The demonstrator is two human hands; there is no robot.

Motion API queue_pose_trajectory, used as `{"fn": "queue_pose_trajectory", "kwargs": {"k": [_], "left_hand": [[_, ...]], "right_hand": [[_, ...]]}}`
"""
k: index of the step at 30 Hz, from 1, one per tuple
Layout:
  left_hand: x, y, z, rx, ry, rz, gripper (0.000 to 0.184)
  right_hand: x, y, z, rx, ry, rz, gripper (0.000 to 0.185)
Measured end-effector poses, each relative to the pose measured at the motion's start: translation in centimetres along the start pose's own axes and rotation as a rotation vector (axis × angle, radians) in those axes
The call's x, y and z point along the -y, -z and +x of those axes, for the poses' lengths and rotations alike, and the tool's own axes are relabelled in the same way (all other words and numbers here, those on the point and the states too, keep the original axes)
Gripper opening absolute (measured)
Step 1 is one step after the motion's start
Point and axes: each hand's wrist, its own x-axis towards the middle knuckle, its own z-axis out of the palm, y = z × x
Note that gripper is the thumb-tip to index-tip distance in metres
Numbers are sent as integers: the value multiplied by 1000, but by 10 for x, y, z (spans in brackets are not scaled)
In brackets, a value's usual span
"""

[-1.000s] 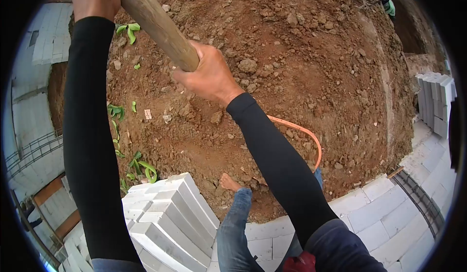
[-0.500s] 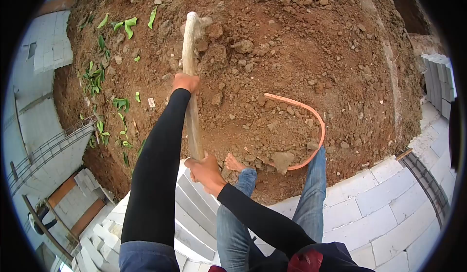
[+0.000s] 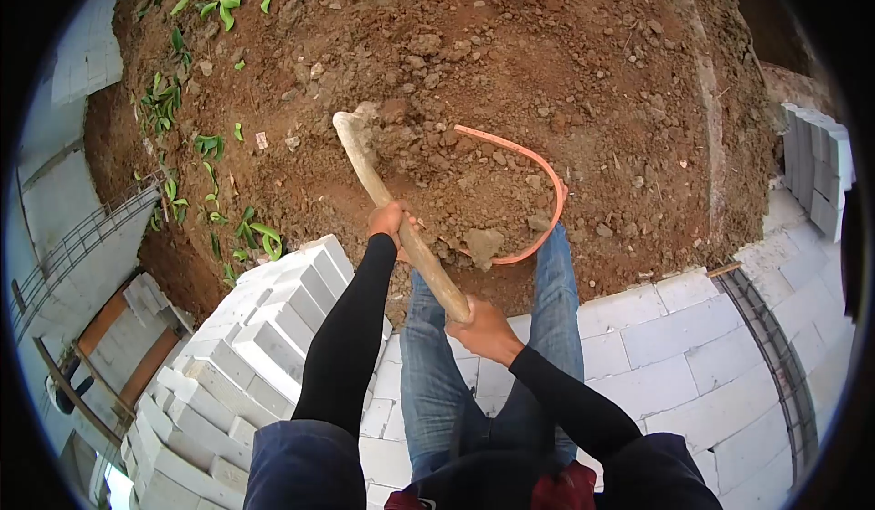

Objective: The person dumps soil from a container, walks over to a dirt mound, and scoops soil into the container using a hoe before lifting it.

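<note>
I hold a long wooden-handled hoe (image 3: 421, 257) with both hands. My left hand (image 3: 390, 222) is wrapped round the middle of the handle, and my right hand (image 3: 486, 330) grips its near end. The handle slants from my lap up to the left. Its far end rests low at a patch of loose, clumped soil (image 3: 401, 136); the blade is caked with dirt or buried, so its shape is hard to make out. Just right of the handle, a curved orange strip (image 3: 558, 186) lies on the ground, with a larger clod (image 3: 483, 247) beside its lower end.
Pale blocks (image 3: 273, 328) are stacked at my left, and another stack (image 3: 816, 164) stands at the far right. Block paving (image 3: 684, 364) with a steel rebar cage (image 3: 775, 355) lies to my right. Green leaves (image 3: 162, 104) are scattered on the soil at left.
Both hands have drawn the hoe back toward my body. Its handle has swung from nearly straight ahead to a slant, with the near end further right.
</note>
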Motion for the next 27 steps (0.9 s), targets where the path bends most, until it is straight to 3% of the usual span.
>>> {"fn": "queue_pose_trajectory", "kwargs": {"k": [3,5,7,10,12,15,18,21,23,25,27], "left_hand": [[104,-59,-70,52,167,-298,11],[160,-84,-132,136,251,-542,16],[205,-102,-159,272,399,-766,14],[233,-124,-199,353,511,-851,17],[226,-110,-190,353,520,-838,18],[143,-58,-161,295,248,-824,17],[24,11,-147,233,-170,-691,25],[-115,81,-160,111,-639,-495,32],[-215,112,-160,30,-973,-326,29],[-304,133,-151,-50,-1274,-160,25],[-375,155,-121,-33,-1340,-24,30]], "right_hand": [[-91,64,-73,-67,5,-245,39],[-110,99,-134,-30,-88,-361,37],[-142,131,-164,-69,-34,-569,33],[-170,153,-200,-97,-67,-790,32],[-175,147,-183,-142,45,-777,36],[-153,109,-112,-192,236,-743,37],[-99,37,-8,-296,485,-536,42],[24,-38,77,-264,743,-272,44],[131,-64,106,-167,797,-103,41],[212,-88,135,-236,941,10,32],[268,-94,158,-200,933,71,29]]}}
